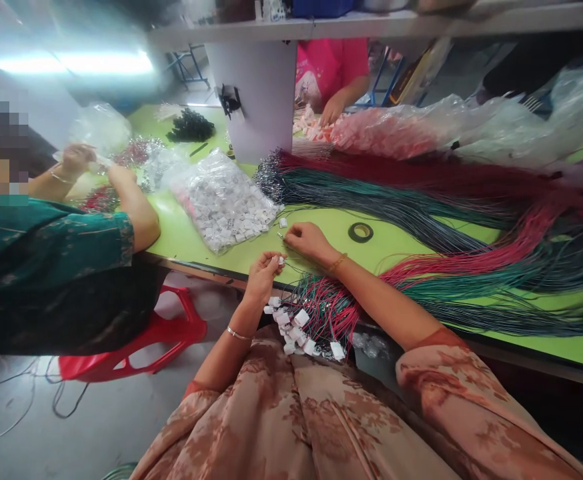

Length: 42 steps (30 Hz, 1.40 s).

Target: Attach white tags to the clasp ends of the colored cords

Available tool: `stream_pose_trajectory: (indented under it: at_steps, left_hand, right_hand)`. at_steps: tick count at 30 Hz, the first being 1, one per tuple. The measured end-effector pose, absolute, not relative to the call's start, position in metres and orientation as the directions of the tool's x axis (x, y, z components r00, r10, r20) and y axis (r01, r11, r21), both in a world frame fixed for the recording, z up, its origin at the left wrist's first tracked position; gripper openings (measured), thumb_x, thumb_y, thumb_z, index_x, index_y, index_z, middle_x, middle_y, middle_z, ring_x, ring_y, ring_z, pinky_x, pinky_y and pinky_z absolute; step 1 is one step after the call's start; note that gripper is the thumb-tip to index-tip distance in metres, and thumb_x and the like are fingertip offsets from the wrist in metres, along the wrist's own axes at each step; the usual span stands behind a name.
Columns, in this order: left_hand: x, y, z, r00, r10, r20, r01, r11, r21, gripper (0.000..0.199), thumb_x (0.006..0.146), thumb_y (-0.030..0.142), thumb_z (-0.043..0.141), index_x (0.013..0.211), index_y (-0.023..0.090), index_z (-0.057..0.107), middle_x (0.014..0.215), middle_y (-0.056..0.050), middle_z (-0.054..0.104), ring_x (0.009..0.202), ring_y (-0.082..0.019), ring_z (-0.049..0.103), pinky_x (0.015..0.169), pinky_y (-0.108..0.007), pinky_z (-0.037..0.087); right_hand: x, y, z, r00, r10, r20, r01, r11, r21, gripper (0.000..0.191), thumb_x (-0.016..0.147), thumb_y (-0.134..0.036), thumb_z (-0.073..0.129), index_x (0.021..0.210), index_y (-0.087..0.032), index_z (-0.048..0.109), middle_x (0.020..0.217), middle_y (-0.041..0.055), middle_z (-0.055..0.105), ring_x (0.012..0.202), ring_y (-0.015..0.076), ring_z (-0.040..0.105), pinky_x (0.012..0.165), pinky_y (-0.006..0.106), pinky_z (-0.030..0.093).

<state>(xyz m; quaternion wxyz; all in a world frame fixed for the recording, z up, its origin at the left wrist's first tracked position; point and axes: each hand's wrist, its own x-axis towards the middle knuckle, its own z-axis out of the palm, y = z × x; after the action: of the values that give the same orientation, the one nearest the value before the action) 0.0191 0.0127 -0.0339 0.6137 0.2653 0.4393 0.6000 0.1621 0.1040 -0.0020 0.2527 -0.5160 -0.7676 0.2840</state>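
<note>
My left hand [264, 273] pinches a small white plastic connector [281, 261] near the table's front edge. Just above and to the right, my right hand [309, 241] is closed on a thin wire, whose metal tip [280, 235] pokes out past the fingers. One loose white connector [283, 223] lies on the green table beyond that hand. Below my hands, a bunch of wires with white connectors [301, 318] hangs over the edge by my lap. Long bundles of red wires [451, 263], green and black wires stretch across the table to the right.
A clear bag of white connectors [226, 203] lies left of my hands. A roll of black tape [360, 232] rests behind my right forearm. Co-workers sit at the left, beside a red stool [181, 333], and across the table, near bags of pink parts [386, 130]. A shelf [396, 25] spans overhead.
</note>
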Motion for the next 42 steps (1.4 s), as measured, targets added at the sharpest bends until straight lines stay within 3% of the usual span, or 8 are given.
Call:
stream_pose_trajectory:
  at_steps: [5,8,12,15,20,25,32,42]
  left_hand:
    - [0.016,0.013,-0.034,-0.082,0.965,-0.251,-0.528,0.171,0.832,0.024,0.069,0.025,0.08,0.081,0.014,0.063,0.084,-0.004,0.07,0.064,-0.006,0.056,0.063,-0.02,0.041]
    - [0.015,0.013,-0.033,-0.066,0.966,-0.25,-0.536,0.177,0.825,0.024,0.069,0.025,0.08,0.081,0.014,0.063,0.085,-0.004,0.071,0.065,-0.006,0.056,0.063,-0.02,0.042]
    - [0.016,0.013,-0.032,-0.055,0.968,-0.245,-0.552,0.175,0.815,0.023,0.071,0.024,0.079,0.082,0.014,0.062,0.087,-0.005,0.07,0.064,-0.006,0.056,0.062,-0.019,0.042]
    - [0.018,0.014,-0.029,-0.027,0.968,-0.25,-0.582,0.188,0.791,0.02,0.073,0.023,0.077,0.082,0.014,0.062,0.088,-0.004,0.07,0.065,-0.005,0.056,0.062,-0.018,0.043]
    - [0.023,0.016,-0.021,-0.001,0.971,-0.241,-0.609,0.19,0.77,0.016,0.076,0.021,0.074,0.082,0.013,0.061,0.086,-0.004,0.069,0.065,-0.006,0.058,0.064,-0.018,0.044]
    - [0.026,0.015,-0.016,0.004,0.974,-0.228,-0.597,0.185,0.78,0.012,0.079,0.02,0.071,0.082,0.014,0.062,0.089,-0.004,0.069,0.066,-0.006,0.057,0.064,-0.019,0.044]
    - [0.027,0.012,-0.015,-0.014,0.979,-0.202,-0.572,0.158,0.805,0.016,0.076,0.023,0.075,0.082,0.016,0.063,0.09,-0.003,0.07,0.065,-0.006,0.056,0.063,-0.019,0.043]
    - [0.032,0.01,-0.021,-0.151,0.979,-0.134,-0.391,0.065,0.918,0.02,0.072,0.03,0.079,0.08,0.015,0.068,0.071,0.0,0.065,0.062,-0.008,0.054,0.062,-0.021,0.041]
  right_hand:
    - [0.147,0.128,-0.012,-0.295,0.955,-0.003,0.773,0.237,-0.588,0.009,0.072,-0.021,0.06,0.066,-0.017,0.065,0.071,0.007,0.067,0.062,0.0143,0.047,0.057,0.026,0.028]
    - [0.149,0.127,-0.014,-0.31,0.95,0.042,0.688,0.254,-0.68,0.012,0.075,-0.022,0.056,0.064,-0.017,0.058,0.067,0.0044,0.062,0.061,0.0128,0.045,0.058,0.025,0.03]
    - [0.164,0.116,-0.005,-0.313,0.947,0.075,0.379,0.197,-0.904,0.013,0.079,-0.029,0.051,0.072,-0.018,0.051,0.063,-0.0016,0.053,0.058,0.0109,0.044,0.058,0.024,0.034]
    - [0.177,0.099,0.007,-0.407,0.911,0.072,0.241,0.182,-0.953,0.019,0.077,-0.036,0.053,0.075,-0.017,0.053,0.065,-0.0032,0.051,0.058,0.0096,0.042,0.058,0.024,0.035]
    - [0.187,0.069,0.015,-0.477,0.874,0.089,0.376,0.295,-0.878,0.023,0.076,-0.036,0.053,0.069,-0.014,0.058,0.062,-0.0029,0.051,0.059,0.0095,0.04,0.057,0.023,0.03]
    - [0.186,0.057,0.012,-0.416,0.903,0.106,0.434,0.3,-0.849,0.024,0.077,-0.036,0.052,0.066,-0.015,0.057,0.059,-0.003,0.051,0.056,0.009,0.038,0.054,0.023,0.028]
    - [0.183,0.057,0.007,-0.359,0.93,0.082,0.413,0.237,-0.879,0.027,0.076,-0.039,0.051,0.064,-0.016,0.054,0.059,-0.0024,0.05,0.058,0.0096,0.04,0.055,0.023,0.031]
    - [0.175,0.051,-0.004,-0.351,0.936,0.02,0.343,0.148,-0.928,0.027,0.076,-0.041,0.054,0.063,-0.017,0.052,0.058,-0.003,0.049,0.056,0.0094,0.038,0.053,0.023,0.031]
